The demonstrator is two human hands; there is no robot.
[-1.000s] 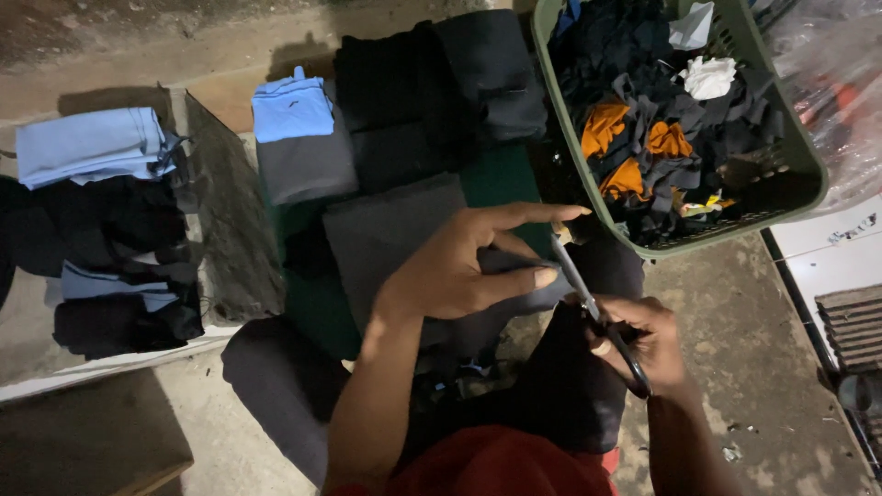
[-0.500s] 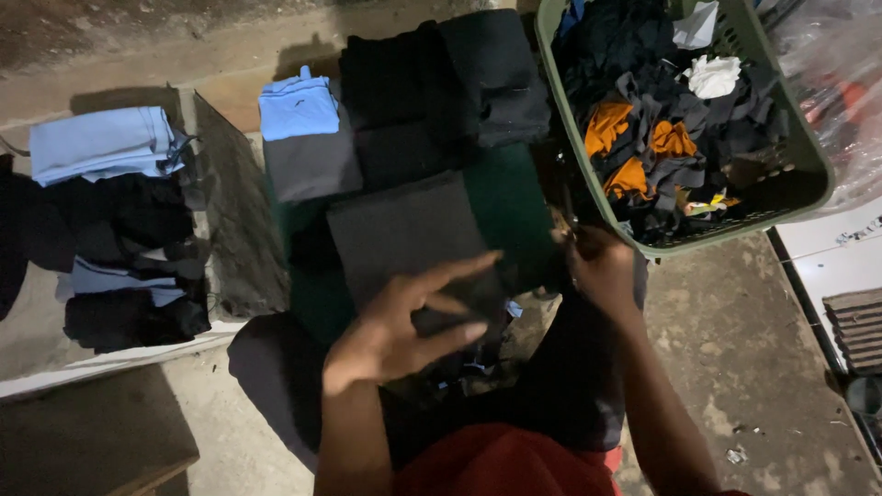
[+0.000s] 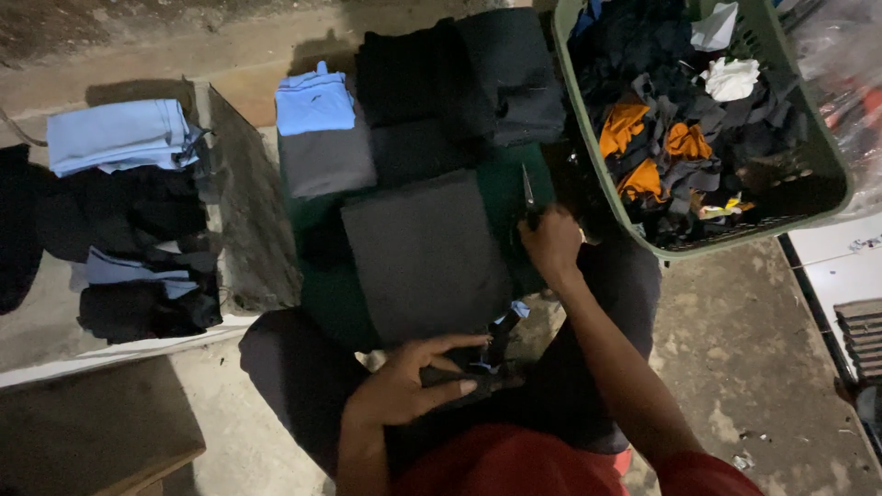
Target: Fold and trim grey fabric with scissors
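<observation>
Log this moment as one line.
right hand: holds scissors | left hand: on dark cloth | basket: right

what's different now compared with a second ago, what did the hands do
The right hand carried the scissors from the lap up toward the green basket, blades pointing away. The left hand dropped back from the grey folded cloth to the dark fabric on the lap. The folded piles and the basket stayed as they were.
</observation>
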